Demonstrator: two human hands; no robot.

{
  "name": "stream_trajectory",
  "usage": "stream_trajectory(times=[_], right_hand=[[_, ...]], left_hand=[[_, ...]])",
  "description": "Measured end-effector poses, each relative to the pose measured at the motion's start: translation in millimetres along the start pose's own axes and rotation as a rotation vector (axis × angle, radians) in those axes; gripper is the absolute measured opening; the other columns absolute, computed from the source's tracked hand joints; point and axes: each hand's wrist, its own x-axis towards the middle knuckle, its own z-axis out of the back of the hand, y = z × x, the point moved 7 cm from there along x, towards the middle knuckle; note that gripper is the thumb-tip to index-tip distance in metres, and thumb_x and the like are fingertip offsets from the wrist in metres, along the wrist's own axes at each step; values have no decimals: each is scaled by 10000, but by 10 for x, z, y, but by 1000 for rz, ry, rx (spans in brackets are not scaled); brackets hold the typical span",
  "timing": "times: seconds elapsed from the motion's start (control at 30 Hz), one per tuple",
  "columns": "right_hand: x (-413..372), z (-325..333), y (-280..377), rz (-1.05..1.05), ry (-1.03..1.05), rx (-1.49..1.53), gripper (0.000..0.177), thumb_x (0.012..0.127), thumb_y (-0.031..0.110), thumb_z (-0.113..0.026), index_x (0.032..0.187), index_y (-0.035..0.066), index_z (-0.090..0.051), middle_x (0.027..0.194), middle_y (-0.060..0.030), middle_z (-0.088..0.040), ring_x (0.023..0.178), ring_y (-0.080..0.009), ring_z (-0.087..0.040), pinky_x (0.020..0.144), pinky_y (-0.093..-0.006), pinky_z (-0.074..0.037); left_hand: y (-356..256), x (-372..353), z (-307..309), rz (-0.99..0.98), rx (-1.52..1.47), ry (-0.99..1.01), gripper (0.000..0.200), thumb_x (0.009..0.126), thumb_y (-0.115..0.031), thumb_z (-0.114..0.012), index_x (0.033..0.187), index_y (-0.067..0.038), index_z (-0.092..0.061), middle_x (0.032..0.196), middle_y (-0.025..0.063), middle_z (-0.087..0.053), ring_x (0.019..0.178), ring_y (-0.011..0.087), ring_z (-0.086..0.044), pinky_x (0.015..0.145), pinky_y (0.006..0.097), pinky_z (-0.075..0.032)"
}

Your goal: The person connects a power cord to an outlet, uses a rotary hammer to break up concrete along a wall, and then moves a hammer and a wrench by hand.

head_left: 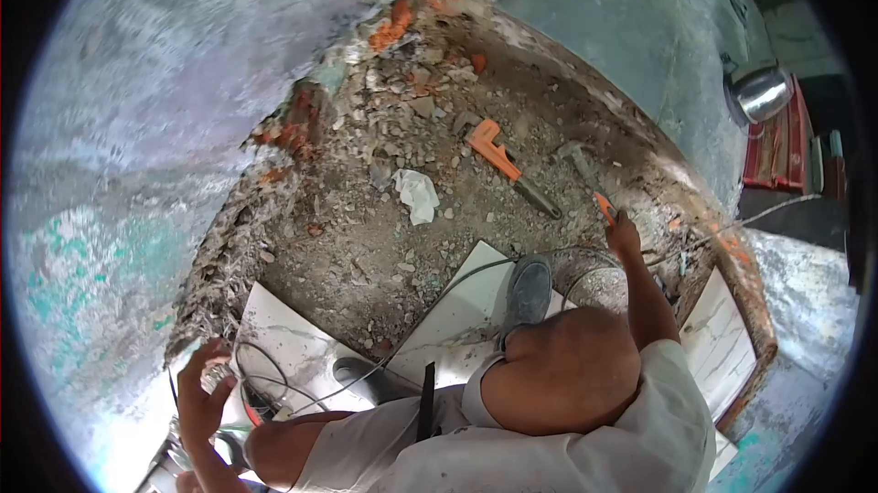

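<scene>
My right hand [624, 237] is closed round the orange handle of a hammer [604, 208]. The hammer's dusty grey head points away from me, over the rubble. To the left of it an orange pipe wrench [494, 151] lies on the broken ground. A crumpled white piece of paper or plastic [417, 197] rests farther left. My left hand [201, 392] is at the lower left, beside the wall, with thumb and fingers apart and nothing visible in it. Close to that hand a black cable [261, 347] loops over a white tile; a partly hidden red item is below it.
Loose rubble [357, 251] fills the corner between chipped walls. Marbled white tiles [283, 333] border it, with my dark shoes [528, 290] on or beside them. A black cable runs across the tiles. A shiny metal pot [763, 93] and red items [776, 150] stand at right.
</scene>
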Motion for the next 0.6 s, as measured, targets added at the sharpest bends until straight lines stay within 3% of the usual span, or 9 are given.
stream_trajectory(times=[0.07,0.13,0.2,0.27,0.33,0.47,0.53,0.6], right_hand=[[31,76,50,-109,88,30,349,802,223,-609,1070,24,-508,947,-233,-631,885,-422,-613,760,-509,-490],[96,114,105,25,61,-38,366,790,255,-651,1057,37,-526,970,-216,-629,903,-391,-610,765,-492,-489],[65,287,431,266,-364,-159,443,775,352,-702,1053,47,-541,986,-193,-624,917,-362,-606,775,-475,-485],[-48,374,1110,478,-361,-11,523,767,453,-707,1067,55,-549,993,-177,-608,929,-347,-594,799,-466,-480],[-116,156,1675,492,-26,-22,562,765,512,-688,1056,48,-557,998,-162,-602,929,-353,-605,786,-473,-488],[56,-300,1861,378,98,-110,503,800,498,-656,1016,52,-568,975,-146,-612,919,-345,-619,766,-468,-505],[93,-238,1899,489,207,-69,398,838,403,-634,1016,53,-571,955,-153,-625,903,-330,-636,741,-447,-524],[113,-69,1977,472,286,-40,329,830,333,-616,981,41,-592,944,-168,-627,899,-344,-634,744,-464,-521]], left_hand=[[-151,152,-110,-34,-23,100,561,740,-119,-728,1253,-4,-533,1085,142,-630,1011,233,-616,895,361,-471],[-332,375,-287,10,45,203,554,734,-131,-739,1236,1,-547,1041,134,-651,1002,226,-621,895,355,-469],[-507,618,-465,-54,79,267,587,706,-130,-768,1237,-10,-549,1036,163,-655,1003,272,-626,895,366,-465],[-482,852,-639,-65,75,328,579,729,-163,-766,1240,-4,-546,1015,148,-659,979,265,-629,889,374,-469],[-633,1086,-777,-106,135,372,576,736,-171,-764,1242,-6,-544,1018,156,-656,984,272,-627,887,375,-469],[-916,1435,-785,-228,255,448,561,753,-174,-756,1245,-9,-541,1023,178,-649,975,292,-627,871,376,-475],[-985,1456,-647,-232,226,427,534,753,-143,-753,1228,-8,-549,1004,174,-654,943,287,-636,855,380,-487],[-1000,1279,-435,-188,200,414,487,778,-171,-736,1196,-3,-552,998,174,-659,942,314,-641,853,391,-484]])
